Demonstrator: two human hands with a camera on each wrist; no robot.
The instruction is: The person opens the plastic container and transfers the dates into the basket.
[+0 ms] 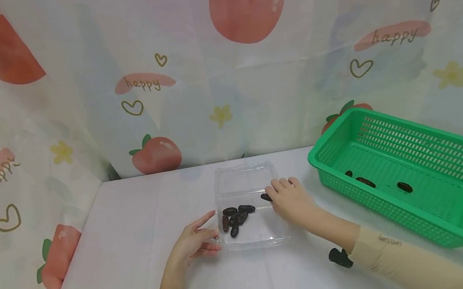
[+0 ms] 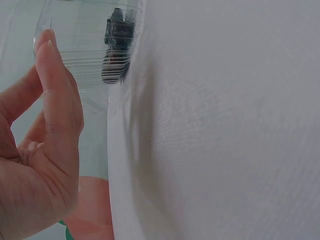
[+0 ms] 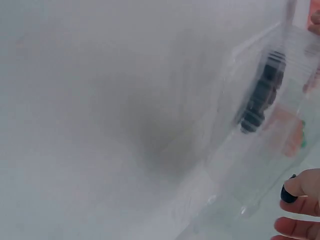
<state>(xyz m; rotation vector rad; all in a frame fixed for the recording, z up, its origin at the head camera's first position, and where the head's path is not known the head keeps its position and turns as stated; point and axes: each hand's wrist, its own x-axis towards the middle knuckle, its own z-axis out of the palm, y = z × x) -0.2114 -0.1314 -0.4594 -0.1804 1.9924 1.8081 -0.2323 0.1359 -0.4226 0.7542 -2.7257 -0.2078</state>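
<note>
A clear plastic clamshell box (image 1: 269, 228) lies on the table with its lid folded back. Several dark, glossy dates (image 1: 235, 217) are bunched in its left half. Between thumb and fingertips, my right hand (image 1: 290, 200) pinches one more date (image 3: 288, 193), held over the box's right side. My left hand (image 1: 194, 241) is at the box's left wall, fingers extended; in the left wrist view its fingertips (image 2: 47, 42) touch the clear plastic.
To the right stands a green perforated basket (image 1: 383, 215), its long side slanting toward the front right. A few dates (image 1: 404, 187) lie on its floor. A printed cloth (image 1: 223, 99) hangs behind the white table (image 1: 135, 233) and along its left side.
</note>
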